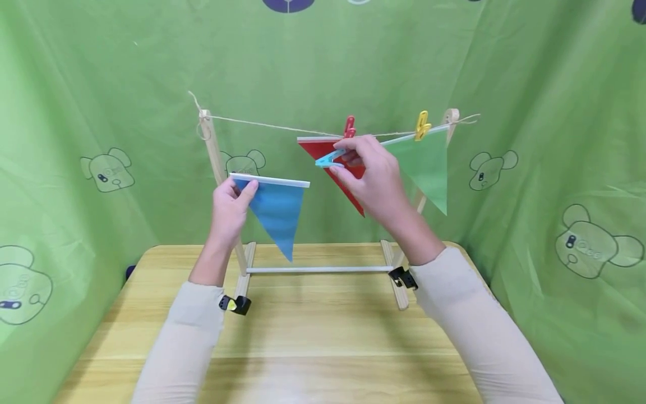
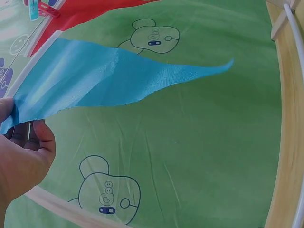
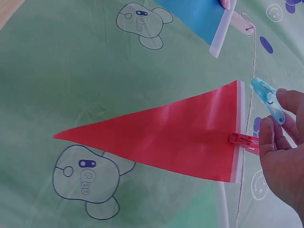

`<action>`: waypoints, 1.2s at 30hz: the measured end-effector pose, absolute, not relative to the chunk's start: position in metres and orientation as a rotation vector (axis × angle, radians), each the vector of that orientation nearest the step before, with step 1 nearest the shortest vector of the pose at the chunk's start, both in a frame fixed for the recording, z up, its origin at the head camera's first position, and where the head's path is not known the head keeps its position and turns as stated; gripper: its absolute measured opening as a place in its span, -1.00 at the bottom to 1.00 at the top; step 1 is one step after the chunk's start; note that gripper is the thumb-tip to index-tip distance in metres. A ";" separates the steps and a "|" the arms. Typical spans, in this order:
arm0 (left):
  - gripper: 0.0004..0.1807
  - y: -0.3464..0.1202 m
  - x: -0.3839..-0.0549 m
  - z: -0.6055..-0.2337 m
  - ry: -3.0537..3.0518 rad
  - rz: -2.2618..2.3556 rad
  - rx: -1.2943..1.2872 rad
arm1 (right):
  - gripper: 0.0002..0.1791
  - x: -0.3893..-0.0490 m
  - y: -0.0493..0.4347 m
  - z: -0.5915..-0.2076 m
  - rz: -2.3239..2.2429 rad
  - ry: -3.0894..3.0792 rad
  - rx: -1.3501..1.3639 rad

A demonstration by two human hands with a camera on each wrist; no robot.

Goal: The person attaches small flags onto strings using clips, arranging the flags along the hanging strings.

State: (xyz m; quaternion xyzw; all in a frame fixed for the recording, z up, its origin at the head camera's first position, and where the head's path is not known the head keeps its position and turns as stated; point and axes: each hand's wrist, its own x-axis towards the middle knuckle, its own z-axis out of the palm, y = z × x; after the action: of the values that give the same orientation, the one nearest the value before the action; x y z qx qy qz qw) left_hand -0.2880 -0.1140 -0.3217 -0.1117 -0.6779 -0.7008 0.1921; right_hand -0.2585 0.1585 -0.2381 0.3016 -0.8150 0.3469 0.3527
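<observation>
My left hand [image 1: 231,209] pinches a blue triangular pennant [image 1: 278,210] near the left end of its white top edge, and its tip hangs down. Between the thumb and fingers of my right hand [image 1: 370,171] is a light-blue clothespin [image 1: 329,159], its nose pointing left toward the blue pennant. Behind that hand a red pennant [image 3: 180,130] hangs from a string [image 1: 267,124], held by a red clothespin [image 1: 349,127]. Farther right a green pennant [image 1: 428,163] hangs under a yellow clothespin [image 1: 422,125]. In the head view the right hand covers part of the red pennant.
The string runs between two wooden posts [image 1: 214,147], sagging toward the middle. A white rod [image 1: 318,270] joins the stand's wooden feet [image 1: 396,280] on the wood-grain table [image 1: 303,331]. Green cloth [image 1: 323,67] with printed bear faces surrounds the table at the back and sides.
</observation>
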 end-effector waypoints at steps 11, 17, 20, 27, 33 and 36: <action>-0.90 -0.111 -0.295 -0.310 -1.788 -2.040 -0.308 | -0.61 -0.261 0.150 -0.211 0.845 -2.124 0.787; -0.91 -0.109 -0.297 -0.306 -1.750 -2.082 -0.298 | -0.64 -0.262 0.144 -0.202 0.828 -2.125 0.806; -0.93 -0.109 -0.299 -0.303 -1.736 -2.088 -0.292 | -0.65 -0.263 0.139 -0.195 0.818 -2.109 0.828; -0.93 -0.112 -0.302 -0.295 -1.729 -2.067 -0.298 | -0.63 -0.265 0.128 -0.180 0.815 -2.112 0.880; -0.95 -0.113 -0.305 -0.288 -1.684 -2.084 -0.293 | -0.68 -0.269 0.123 -0.171 0.768 -2.148 0.906; -0.96 -0.112 -0.307 -0.285 -1.670 -2.097 -0.288 | -0.69 -0.272 0.123 -0.166 0.782 -2.177 0.897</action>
State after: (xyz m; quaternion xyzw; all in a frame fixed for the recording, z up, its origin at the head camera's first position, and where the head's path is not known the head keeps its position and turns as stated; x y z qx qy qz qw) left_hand -0.3074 -0.1123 -0.2848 -0.1040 -0.6041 -0.7586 0.2210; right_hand -0.2718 0.1232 -0.1660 0.3421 -0.8300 0.2980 0.3244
